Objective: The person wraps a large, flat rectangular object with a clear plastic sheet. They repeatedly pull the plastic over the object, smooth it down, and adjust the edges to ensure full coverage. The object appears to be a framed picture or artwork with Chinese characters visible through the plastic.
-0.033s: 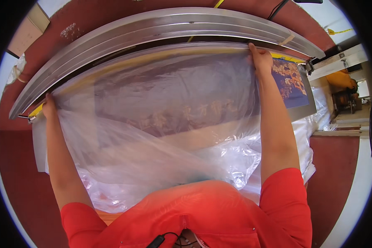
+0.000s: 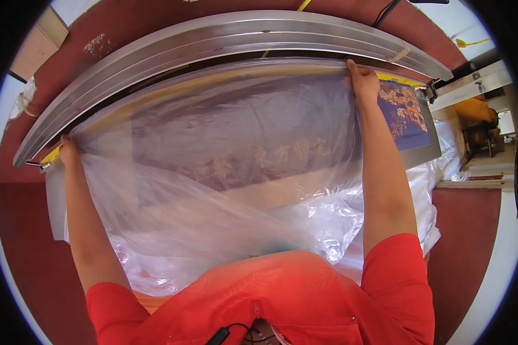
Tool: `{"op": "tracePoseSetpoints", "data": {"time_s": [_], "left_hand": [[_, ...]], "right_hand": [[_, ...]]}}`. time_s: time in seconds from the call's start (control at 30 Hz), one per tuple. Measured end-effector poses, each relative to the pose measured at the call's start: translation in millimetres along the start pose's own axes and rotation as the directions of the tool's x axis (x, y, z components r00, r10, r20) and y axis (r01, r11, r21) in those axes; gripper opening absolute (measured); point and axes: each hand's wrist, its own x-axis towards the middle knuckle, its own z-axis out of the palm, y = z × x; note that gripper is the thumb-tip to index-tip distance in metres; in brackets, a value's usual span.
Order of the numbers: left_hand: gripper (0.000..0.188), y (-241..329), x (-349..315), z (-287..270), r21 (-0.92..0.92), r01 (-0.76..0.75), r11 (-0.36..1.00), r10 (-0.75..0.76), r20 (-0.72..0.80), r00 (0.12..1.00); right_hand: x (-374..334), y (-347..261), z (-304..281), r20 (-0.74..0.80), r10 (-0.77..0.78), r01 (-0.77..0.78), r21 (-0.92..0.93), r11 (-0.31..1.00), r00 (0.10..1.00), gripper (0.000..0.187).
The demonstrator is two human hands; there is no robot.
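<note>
Both hands stretch a clear plastic bag [image 2: 224, 172] over a dark printed box [image 2: 406, 115]: left hand [image 2: 68, 153] and right hand [image 2: 362, 80] each grip its far edge below the long metal bar [image 2: 213, 43].

You are standing in a packing workshop, not a home or office. Across twelve o'clock runs a long metal sealing bar [image 2: 224, 43], the sort of machine used for closing bags. Clear plastic film [image 2: 224, 172] covers the bench below it, and more crumpled film [image 2: 437, 190] is heaped at three o'clock. The floor [image 2: 23, 230] is painted dark red, with yellow equipment [image 2: 472, 109] standing at two o'clock.
</note>
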Motion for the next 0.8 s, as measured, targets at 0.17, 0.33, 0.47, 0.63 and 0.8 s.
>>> {"op": "tracePoseSetpoints", "data": {"time_s": [0.17,0.33,0.47,0.63,0.8], "left_hand": [[0.034,25,-4,1,-0.480,0.349,0.805,-0.314,0.155,0.937],[0.022,27,-22,-32,-0.445,0.078,0.892,-0.017,0.141,0.990],[0.019,33,-62,-111,-0.864,0.299,0.406,-0.130,0.269,0.954],[0.021,-152,-156,-155,-0.579,0.264,0.772,-0.453,-0.208,0.867],[0.022,-206,-330,-117,-0.495,0.705,0.508,-0.762,0.124,0.636]], "right_hand": [[36,39,-1,-0.108,-0.141,0.137,-0.038,0.990,0.984,0.036],[49,50,5,-0.023,-0.108,0.107,-0.038,0.993,0.994,0.038],[43,41,-8,0.034,-0.168,0.172,-0.171,0.970,0.985,0.031],[41,44,-18,0.361,-0.005,-0.144,0.385,0.911,0.933,0.039],[-14,-17,-25,0.364,-0.036,-0.087,0.315,0.945,0.931,0.021]]}}
